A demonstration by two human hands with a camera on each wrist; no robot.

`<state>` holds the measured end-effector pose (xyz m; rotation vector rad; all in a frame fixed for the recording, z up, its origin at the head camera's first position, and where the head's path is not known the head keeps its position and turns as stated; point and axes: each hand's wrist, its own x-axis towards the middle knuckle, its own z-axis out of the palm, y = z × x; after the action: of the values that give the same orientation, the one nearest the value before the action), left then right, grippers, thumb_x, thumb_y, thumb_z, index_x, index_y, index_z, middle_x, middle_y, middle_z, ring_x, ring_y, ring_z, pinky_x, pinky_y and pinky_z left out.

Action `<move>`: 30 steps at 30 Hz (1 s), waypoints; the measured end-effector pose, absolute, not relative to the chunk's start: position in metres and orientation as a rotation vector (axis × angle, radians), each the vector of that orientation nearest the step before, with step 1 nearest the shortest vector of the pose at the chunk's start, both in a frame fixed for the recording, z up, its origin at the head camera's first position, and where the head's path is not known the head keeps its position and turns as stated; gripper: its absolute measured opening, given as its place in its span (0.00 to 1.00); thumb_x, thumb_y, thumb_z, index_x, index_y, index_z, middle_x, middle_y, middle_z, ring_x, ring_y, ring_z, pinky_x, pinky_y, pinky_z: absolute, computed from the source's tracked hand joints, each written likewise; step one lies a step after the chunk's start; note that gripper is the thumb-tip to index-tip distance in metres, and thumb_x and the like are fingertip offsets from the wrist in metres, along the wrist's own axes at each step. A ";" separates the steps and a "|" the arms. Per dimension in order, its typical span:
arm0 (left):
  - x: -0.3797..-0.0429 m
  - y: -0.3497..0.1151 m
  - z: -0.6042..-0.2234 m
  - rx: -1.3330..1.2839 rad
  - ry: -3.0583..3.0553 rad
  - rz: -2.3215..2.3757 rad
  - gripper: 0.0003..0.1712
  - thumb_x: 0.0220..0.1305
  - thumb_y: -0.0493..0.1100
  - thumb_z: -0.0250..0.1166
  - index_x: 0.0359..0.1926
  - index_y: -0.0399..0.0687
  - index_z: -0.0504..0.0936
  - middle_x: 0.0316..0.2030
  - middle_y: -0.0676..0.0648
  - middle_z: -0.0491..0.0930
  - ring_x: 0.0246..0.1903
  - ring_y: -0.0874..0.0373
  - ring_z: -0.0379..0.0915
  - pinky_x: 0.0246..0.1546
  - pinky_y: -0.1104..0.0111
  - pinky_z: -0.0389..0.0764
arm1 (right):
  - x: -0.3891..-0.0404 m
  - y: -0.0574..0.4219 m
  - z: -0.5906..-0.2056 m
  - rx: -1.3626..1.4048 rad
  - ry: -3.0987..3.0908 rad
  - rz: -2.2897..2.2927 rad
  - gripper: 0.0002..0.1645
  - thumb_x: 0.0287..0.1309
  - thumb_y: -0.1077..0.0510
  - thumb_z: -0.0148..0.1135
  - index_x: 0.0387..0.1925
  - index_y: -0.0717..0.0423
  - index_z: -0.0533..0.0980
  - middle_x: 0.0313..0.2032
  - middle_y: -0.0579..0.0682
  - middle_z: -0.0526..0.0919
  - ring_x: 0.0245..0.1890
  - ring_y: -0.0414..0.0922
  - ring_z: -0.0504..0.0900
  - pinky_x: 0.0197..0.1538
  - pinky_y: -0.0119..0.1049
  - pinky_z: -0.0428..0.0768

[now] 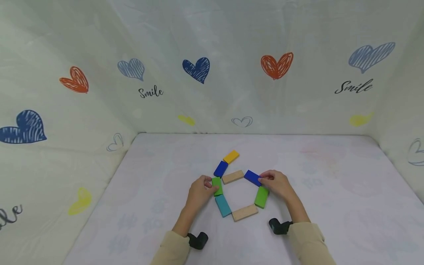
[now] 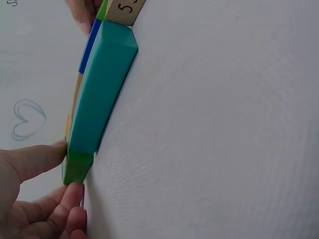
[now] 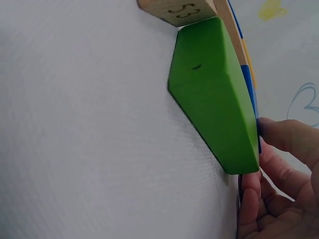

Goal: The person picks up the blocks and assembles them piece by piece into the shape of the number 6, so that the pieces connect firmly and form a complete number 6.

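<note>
My left hand pinches a green block at the left side of a ring of flat blocks. Across the ring, a blue block has its outer end between the thumb and fingers of my right hand. A second green block lies just below that end. Below the left green block is a teal block, its end against the green one. Two wooden blocks complete the ring, one at the near side and one at the far side.
Beyond the ring's far left lie another blue block and a yellow block, end to end. A white cloth covers the table. Behind it hangs a pale sheet printed with hearts. Black wrist cameras sit by both sleeves.
</note>
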<state>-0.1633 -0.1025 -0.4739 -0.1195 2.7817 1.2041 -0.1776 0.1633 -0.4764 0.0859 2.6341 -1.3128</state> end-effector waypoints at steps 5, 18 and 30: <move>-0.161 -0.100 -0.475 -0.124 2.775 1.256 0.22 0.54 0.44 0.67 0.48 0.38 0.77 0.30 0.48 0.77 0.28 0.59 0.67 0.27 0.70 0.68 | -0.177 0.163 -0.475 0.094 2.636 -1.310 0.16 0.56 0.55 0.60 0.43 0.63 0.77 0.33 0.52 0.76 0.34 0.45 0.72 0.36 0.33 0.68; -0.161 -0.098 -0.471 -0.110 2.777 1.271 0.20 0.54 0.41 0.67 0.48 0.38 0.78 0.30 0.48 0.77 0.29 0.58 0.67 0.27 0.71 0.67 | -0.178 0.163 -0.477 0.088 2.649 -1.297 0.17 0.57 0.55 0.60 0.43 0.63 0.78 0.34 0.54 0.77 0.35 0.46 0.72 0.36 0.32 0.69; -0.181 -0.102 -0.471 -0.171 2.831 1.214 0.19 0.59 0.45 0.62 0.49 0.40 0.78 0.33 0.47 0.79 0.32 0.58 0.71 0.31 0.68 0.72 | -0.178 0.163 -0.477 0.097 2.631 -1.310 0.17 0.57 0.54 0.59 0.44 0.63 0.77 0.35 0.54 0.77 0.35 0.46 0.72 0.36 0.32 0.69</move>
<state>-0.1805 -0.1016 -0.4707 -0.1709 2.8310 1.2142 -0.1783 0.1627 -0.4768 0.0970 2.6310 -1.3101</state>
